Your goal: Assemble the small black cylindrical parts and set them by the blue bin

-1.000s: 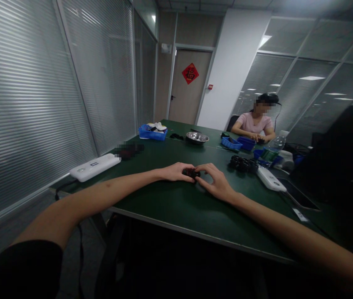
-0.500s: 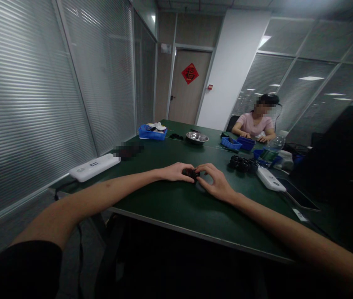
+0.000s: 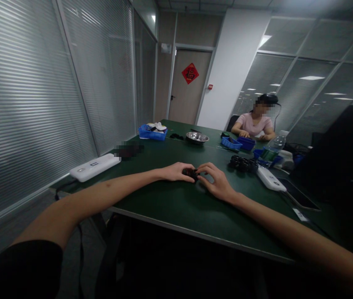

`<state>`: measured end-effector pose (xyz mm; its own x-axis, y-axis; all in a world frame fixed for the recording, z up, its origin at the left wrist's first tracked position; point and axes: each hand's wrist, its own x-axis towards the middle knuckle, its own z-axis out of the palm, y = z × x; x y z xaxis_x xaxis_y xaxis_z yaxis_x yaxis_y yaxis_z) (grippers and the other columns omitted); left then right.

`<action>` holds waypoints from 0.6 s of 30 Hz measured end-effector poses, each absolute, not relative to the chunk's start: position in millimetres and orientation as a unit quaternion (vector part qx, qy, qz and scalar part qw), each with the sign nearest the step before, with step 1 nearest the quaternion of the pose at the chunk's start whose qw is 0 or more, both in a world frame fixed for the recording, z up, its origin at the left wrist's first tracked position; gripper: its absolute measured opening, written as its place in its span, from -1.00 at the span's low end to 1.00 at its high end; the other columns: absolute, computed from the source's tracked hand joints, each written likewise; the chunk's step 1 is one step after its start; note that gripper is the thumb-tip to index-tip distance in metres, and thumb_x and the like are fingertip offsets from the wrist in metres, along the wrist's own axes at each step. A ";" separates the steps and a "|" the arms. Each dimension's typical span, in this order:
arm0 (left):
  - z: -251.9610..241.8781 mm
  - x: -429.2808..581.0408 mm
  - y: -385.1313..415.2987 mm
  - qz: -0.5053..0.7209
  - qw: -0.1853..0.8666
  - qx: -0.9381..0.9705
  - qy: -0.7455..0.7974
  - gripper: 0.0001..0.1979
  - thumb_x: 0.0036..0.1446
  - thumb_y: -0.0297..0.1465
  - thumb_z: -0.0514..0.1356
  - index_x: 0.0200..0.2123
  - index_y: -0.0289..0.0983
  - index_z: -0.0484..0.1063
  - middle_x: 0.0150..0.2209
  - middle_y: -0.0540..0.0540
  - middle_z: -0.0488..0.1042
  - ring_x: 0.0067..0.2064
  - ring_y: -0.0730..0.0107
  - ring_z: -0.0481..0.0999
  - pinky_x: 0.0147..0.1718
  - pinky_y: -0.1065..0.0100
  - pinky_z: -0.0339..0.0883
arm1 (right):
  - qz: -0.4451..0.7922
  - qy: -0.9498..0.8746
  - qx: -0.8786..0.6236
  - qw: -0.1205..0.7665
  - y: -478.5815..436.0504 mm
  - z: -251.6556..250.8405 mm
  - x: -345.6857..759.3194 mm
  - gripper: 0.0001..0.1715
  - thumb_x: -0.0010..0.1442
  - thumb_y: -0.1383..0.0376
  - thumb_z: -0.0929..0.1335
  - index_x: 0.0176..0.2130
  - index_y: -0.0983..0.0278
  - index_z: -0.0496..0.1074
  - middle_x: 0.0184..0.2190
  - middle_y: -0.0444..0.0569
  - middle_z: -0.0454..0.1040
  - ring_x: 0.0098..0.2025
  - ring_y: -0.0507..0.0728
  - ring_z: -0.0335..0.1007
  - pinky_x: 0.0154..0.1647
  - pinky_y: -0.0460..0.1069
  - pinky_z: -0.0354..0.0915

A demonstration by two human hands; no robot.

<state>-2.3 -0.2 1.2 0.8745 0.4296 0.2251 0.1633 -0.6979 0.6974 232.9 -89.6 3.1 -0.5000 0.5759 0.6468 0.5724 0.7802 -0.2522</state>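
Gripping one small dark object (image 3: 188, 172), both hands (image 3: 174, 171) (image 3: 217, 182) sit over the green table (image 3: 170, 205).

Both bare forearms (image 3: 132, 184) slant inward over the surface (image 3: 164, 205) from its near edge; the left hand (image 3: 176, 171) curls with thumb spread, the right hand (image 3: 218, 182) facing it, fingertips bent toward the thumb.

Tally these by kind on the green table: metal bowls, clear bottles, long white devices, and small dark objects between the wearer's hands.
Metal bowl: 1
Clear bottle: 1
Long white devices, left and right: 2
Small dark object between the hands: 1
Total: 5
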 end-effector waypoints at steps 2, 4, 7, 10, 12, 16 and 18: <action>1.2 -2.3 -0.3 0.188 0.354 0.901 0.167 -0.56 0.20 -0.13 0.35 0.01 -0.29 0.48 -0.14 -0.09 0.51 -0.10 0.28 0.50 -0.09 0.29 0.30 | 0.007 -0.866 -0.332 0.375 -89.6 3.2 233.1 -0.87 0.41 0.23 0.35 -0.06 0.18 0.47 -0.06 0.08 0.49 0.00 0.26 0.47 0.05 0.21 0.43; 1.5 -2.2 -1.0 0.187 0.357 0.900 0.168 -0.56 0.20 -0.13 0.35 0.01 -0.30 0.47 -0.14 -0.09 0.50 -0.10 0.28 0.49 -0.10 0.30 0.30 | 0.009 -0.865 -0.336 0.372 -89.0 2.3 233.4 -0.86 0.40 0.22 0.37 -0.06 0.19 0.46 -0.05 0.08 0.49 0.00 0.26 0.48 0.06 0.21 0.42; 2.5 -2.0 -2.4 0.184 0.356 0.901 0.169 -0.57 0.20 -0.13 0.34 0.00 -0.30 0.47 -0.14 -0.08 0.49 -0.09 0.28 0.48 -0.10 0.30 0.29 | 0.003 -0.865 -0.342 0.369 -87.4 0.8 233.5 -0.83 0.38 0.18 0.40 -0.06 0.17 0.46 -0.07 0.08 0.50 -0.01 0.27 0.48 0.04 0.21 0.44; 3.4 -1.9 -3.2 0.181 0.352 0.902 0.173 -0.59 0.21 -0.14 0.34 -0.02 -0.30 0.47 -0.15 -0.08 0.48 -0.10 0.28 0.48 -0.10 0.30 0.29 | -0.003 -0.865 -0.340 0.369 -86.7 0.6 232.8 -0.83 0.38 0.17 0.40 -0.07 0.17 0.46 -0.08 0.08 0.50 -0.02 0.27 0.48 0.01 0.21 0.45; 3.4 -1.8 -2.7 0.181 0.351 0.902 0.174 -0.59 0.21 -0.14 0.34 -0.02 -0.31 0.47 -0.15 -0.09 0.49 -0.11 0.28 0.48 -0.10 0.29 0.29 | 0.001 -0.868 -0.334 0.367 -87.2 1.2 232.3 -0.85 0.39 0.21 0.38 -0.06 0.17 0.45 -0.07 0.09 0.51 -0.01 0.27 0.48 0.03 0.21 0.44; 1.7 -1.7 -0.4 0.184 0.354 0.901 0.169 -0.58 0.21 -0.14 0.34 -0.02 -0.31 0.47 -0.14 -0.09 0.49 -0.10 0.27 0.48 -0.09 0.29 0.30 | 0.016 -0.873 -0.327 0.363 -89.2 1.8 232.2 -0.84 0.39 0.27 0.36 -0.02 0.17 0.44 -0.04 0.08 0.53 0.02 0.27 0.49 0.07 0.23 0.44; 1.3 -1.8 0.0 0.184 0.352 0.902 0.168 -0.58 0.21 -0.14 0.34 -0.02 -0.31 0.47 -0.14 -0.09 0.49 -0.09 0.28 0.48 -0.09 0.29 0.30 | 0.017 -0.873 -0.325 0.363 -89.7 1.7 232.6 -0.83 0.39 0.28 0.35 -0.01 0.17 0.44 -0.03 0.08 0.53 0.02 0.27 0.49 0.07 0.23 0.44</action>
